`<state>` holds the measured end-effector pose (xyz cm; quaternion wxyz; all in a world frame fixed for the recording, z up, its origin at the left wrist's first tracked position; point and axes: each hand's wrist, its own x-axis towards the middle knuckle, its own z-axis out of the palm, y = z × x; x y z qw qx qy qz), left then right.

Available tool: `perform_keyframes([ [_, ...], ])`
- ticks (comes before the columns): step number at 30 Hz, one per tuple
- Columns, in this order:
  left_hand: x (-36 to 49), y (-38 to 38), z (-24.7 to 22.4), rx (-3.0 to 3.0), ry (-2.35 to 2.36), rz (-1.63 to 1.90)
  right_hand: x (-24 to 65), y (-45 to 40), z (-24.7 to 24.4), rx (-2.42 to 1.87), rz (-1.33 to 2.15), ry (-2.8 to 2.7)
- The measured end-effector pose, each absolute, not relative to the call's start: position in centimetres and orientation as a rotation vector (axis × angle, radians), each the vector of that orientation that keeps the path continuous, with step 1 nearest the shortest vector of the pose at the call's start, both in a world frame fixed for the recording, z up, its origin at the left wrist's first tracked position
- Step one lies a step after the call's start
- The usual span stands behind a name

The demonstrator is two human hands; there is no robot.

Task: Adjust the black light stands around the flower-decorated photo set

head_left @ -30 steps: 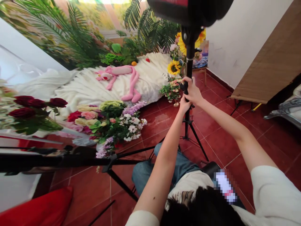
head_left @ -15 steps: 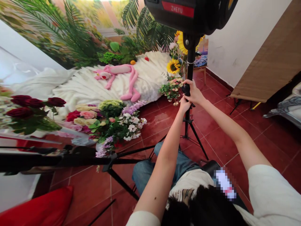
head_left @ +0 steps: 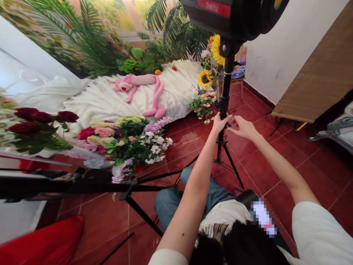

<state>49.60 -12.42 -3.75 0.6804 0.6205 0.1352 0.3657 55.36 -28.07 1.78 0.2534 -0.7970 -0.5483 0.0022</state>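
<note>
- The left hand (head_left: 220, 123) gripped the black stand (head_left: 226, 82), fingers curled round its pole.
- The right hand (head_left: 244, 128) hovered just beside, fingers narrowly parted.
- The stand rose from the red floor (head_left: 179, 145).

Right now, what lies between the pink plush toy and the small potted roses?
White cloth lies between the plush toy and the potted roses, in the head view.

Head view | landmark: black metal light stand (head_left: 226, 82) | left hand (head_left: 220, 124): gripping it | right hand (head_left: 242, 127): just beside, fingers parted
</note>
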Motion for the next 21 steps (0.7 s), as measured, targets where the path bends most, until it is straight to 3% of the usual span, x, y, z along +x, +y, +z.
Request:
perform_keyframes([
  [6,49.2,-12.6,-3.1,1.426,0.344,0.823,54.5,-26.9,-0.4,-2.189,0.066,-1.372],
  [15,49.1,-12.5,-2.7,1.447,0.407,0.812,51.9,-23.0,-3.4,-1.302,0.886,-0.376],
  [18,49.2,-12.5,-2.8,1.458,0.428,0.832,50.5,-22.4,-3.5,-0.957,1.008,-0.284],
  [21,49.2,-12.5,-2.8,1.459,0.431,0.822,49.2,-22.2,-3.9,-0.913,1.067,-0.261],
])
